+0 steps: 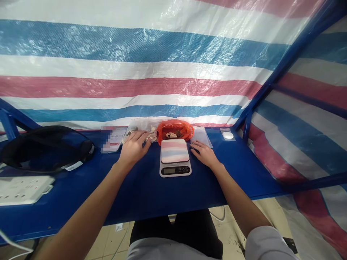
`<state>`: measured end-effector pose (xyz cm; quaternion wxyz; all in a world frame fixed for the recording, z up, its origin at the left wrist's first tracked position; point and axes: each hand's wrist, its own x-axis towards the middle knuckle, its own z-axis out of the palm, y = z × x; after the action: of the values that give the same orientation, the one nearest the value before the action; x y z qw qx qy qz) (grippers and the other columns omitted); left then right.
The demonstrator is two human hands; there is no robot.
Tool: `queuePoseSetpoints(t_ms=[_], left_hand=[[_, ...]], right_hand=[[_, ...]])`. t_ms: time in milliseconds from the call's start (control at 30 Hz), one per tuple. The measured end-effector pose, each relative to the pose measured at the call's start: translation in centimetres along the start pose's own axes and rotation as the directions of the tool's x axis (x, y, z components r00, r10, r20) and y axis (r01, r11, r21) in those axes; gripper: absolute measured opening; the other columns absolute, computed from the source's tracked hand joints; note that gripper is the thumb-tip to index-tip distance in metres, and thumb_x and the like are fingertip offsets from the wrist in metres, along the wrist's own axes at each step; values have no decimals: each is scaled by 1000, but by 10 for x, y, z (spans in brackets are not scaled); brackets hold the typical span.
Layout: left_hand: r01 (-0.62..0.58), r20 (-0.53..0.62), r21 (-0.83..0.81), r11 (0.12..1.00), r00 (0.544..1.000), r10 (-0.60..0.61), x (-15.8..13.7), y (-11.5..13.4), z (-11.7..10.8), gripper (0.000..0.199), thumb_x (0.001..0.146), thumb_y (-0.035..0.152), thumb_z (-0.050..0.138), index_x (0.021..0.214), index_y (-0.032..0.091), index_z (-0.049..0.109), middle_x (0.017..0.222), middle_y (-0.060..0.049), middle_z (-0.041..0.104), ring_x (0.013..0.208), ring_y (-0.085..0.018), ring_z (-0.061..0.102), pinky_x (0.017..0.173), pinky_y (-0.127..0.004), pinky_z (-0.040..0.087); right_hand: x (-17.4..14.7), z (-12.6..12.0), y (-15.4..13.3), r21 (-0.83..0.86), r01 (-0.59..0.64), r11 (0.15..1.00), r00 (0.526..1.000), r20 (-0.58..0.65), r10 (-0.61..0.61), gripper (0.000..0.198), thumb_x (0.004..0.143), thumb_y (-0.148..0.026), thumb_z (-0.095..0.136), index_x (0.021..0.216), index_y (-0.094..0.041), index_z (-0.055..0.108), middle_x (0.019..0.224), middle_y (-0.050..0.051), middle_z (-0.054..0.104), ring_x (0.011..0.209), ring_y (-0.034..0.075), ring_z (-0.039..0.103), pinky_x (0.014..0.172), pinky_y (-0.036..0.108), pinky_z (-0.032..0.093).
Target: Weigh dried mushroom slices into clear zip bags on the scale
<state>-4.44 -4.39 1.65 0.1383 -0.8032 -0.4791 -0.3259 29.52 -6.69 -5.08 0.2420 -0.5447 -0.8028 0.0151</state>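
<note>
A small digital kitchen scale [175, 159] stands on the blue table in front of me, its shiny plate reflecting the striped sheet. Directly behind it sits an open red plastic bag [173, 126] with a few pale and brown dried pieces [173, 134] inside. My left hand [134, 146] rests with fingers spread at the near edge of a clear bag [141, 126] of similar pale pieces. To the right of the scale my right hand [204, 151] lies flat, fingers apart, at the edge of some clear flat plastic bags [202, 136]. Neither hand holds anything.
On the left are a black headband-like item [48, 148] and a white power strip [25, 189]. A phone [117, 139] showing a timer lies by my left hand. Far right is a white oval object [228, 135]. Blue frame bars and a striped sheet [135, 86] enclose the table.
</note>
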Motion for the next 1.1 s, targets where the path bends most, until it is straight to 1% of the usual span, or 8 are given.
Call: queuePoseSetpoints(t_ms=[67, 200, 300, 400, 533, 667, 833, 1100], left_hand=[[21, 55, 33, 999, 998, -23, 10, -18, 2, 40, 95, 36, 46, 119, 16, 70, 125, -16, 69, 120, -33, 62, 107, -50, 45], [42, 216, 68, 997, 975, -55, 18, -49, 11, 51, 92, 39, 47, 133, 13, 62, 143, -19, 57, 142, -39, 43, 116, -57, 34], [63, 306, 88, 994, 948, -88, 14, -60, 18, 59, 90, 40, 46, 140, 10, 56, 149, -20, 52, 144, -40, 40, 117, -57, 34], [63, 339, 81, 995, 937, -88, 9, -62, 23, 63, 88, 40, 46, 142, 9, 54, 152, -19, 48, 143, -41, 40, 116, -57, 35], [44, 313, 28, 999, 948, -51, 7, -66, 27, 58, 85, 33, 47, 138, 11, 56, 149, -17, 52, 141, -37, 44, 118, -52, 35], [42, 276, -47, 998, 961, -28, 12, -72, 27, 48, 88, 28, 43, 131, 16, 62, 139, -14, 61, 131, -31, 55, 115, -47, 41], [41, 265, -76, 996, 964, -19, 15, -72, 22, 43, 93, 30, 40, 123, 15, 67, 130, -16, 67, 122, -31, 62, 109, -46, 46], [85, 191, -102, 991, 979, -65, 12, -75, 22, 42, 91, 28, 41, 120, 18, 70, 125, -13, 71, 117, -31, 65, 106, -46, 49]], right_hand=[[4, 4, 2, 2, -4, 1000, 1000, 0, 4, 32, 99, -31, 53, 124, -23, 71, 140, 7, 64, 136, 29, 55, 112, 48, 49], [6, 11, 4, 2, -24, 1000, 1000, 9, 24, 32, 99, -31, 53, 124, -24, 70, 141, 6, 62, 136, 28, 55, 115, 49, 46], [4, 15, 5, -6, -29, 1000, 999, 15, 29, 33, 100, -31, 52, 126, -23, 69, 143, 7, 61, 137, 29, 53, 117, 50, 43], [4, 17, 5, -14, -26, 1000, 1000, 14, 26, 34, 100, -31, 50, 127, -22, 69, 144, 7, 60, 138, 29, 52, 118, 51, 41], [4, 18, 4, -8, -19, 1000, 1000, 8, 19, 34, 100, -31, 49, 127, -22, 69, 144, 8, 60, 138, 29, 53, 118, 52, 40], [4, 16, 4, -1, -20, 1000, 1000, 21, 20, 35, 101, -31, 48, 127, -22, 69, 144, 8, 60, 138, 29, 52, 119, 52, 39], [3, 15, 3, 0, -22, 1000, 999, 27, 22, 35, 101, -31, 48, 128, -22, 68, 145, 8, 59, 139, 28, 51, 120, 51, 38], [3, 15, 3, 11, -30, 1000, 999, 26, 29, 36, 100, -32, 47, 128, -23, 68, 144, 8, 60, 139, 29, 51, 120, 52, 38]])
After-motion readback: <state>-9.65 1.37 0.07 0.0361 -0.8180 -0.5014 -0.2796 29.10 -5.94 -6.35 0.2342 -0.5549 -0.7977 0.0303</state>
